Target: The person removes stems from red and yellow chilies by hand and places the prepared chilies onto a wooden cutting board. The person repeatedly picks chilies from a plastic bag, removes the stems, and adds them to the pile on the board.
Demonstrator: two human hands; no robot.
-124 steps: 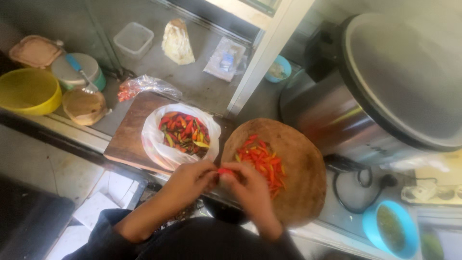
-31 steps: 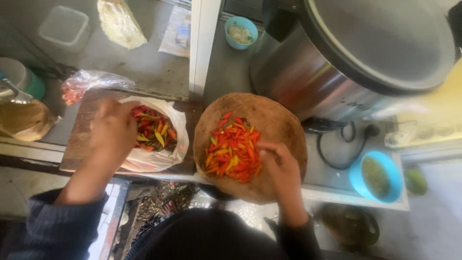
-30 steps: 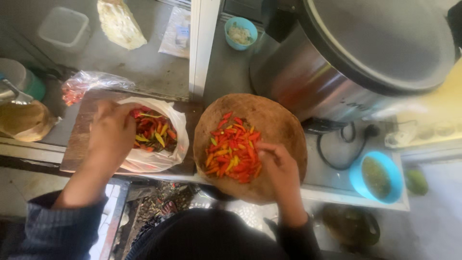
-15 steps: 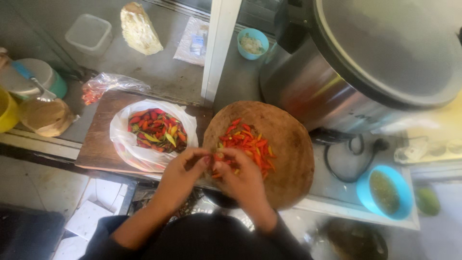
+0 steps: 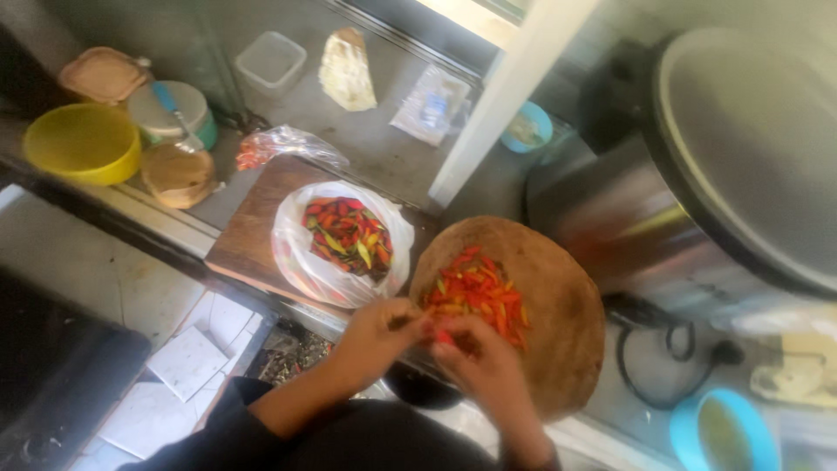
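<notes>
Nearest the person, at the near edge of the table, the left hand (image 5: 379,336) and right hand (image 5: 475,358) meet fingertip to fingertip over the near rim of the round wooden board (image 5: 558,323). Both are pinched shut on one small red chili (image 5: 438,334), which sits between them just short of the chili pile (image 5: 475,296). To do this well, I judge each hand should take a short pinch close to the stem end and pull cleanly, keeping the pod over the board so loose bits fall there. Both wrists angle inward from dark sleeves, palms down, fingers curled, knuckles raised. Just left of the board, a white plastic bag (image 5: 336,249) of mixed red, green and yellow chilies lies open on a rectangular wooden board (image 5: 248,240). Farther along the left edge stand a yellow bowl (image 5: 83,144) and a lidded tub (image 5: 170,109). At the right a big steel pot (image 5: 697,192) rises, with a blue cup (image 5: 724,432) near the right corner. Toward the far edge lie a clear box (image 5: 270,63) and a wrapped packet (image 5: 347,70).
</notes>
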